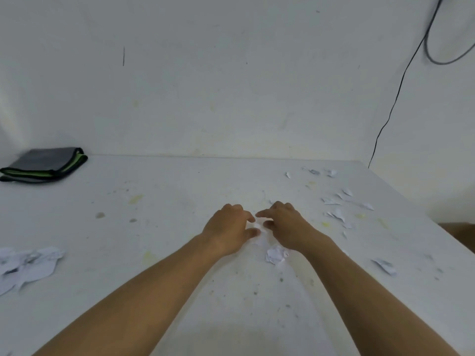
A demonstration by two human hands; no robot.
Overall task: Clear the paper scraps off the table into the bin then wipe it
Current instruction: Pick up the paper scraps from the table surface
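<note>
Unmarked paper scraps (pixel 276 254) (no writing)

Bare workroom: stained white table (pixel 180 201), dangling cable (pixel 401 83)

Ahead of me rises a white wall (pixel 205 86) with a short dark mark (pixel 123 56) on its left part. A thin black cable (pixel 401 86) hangs down it at far right, looping near the top corner.
</note>
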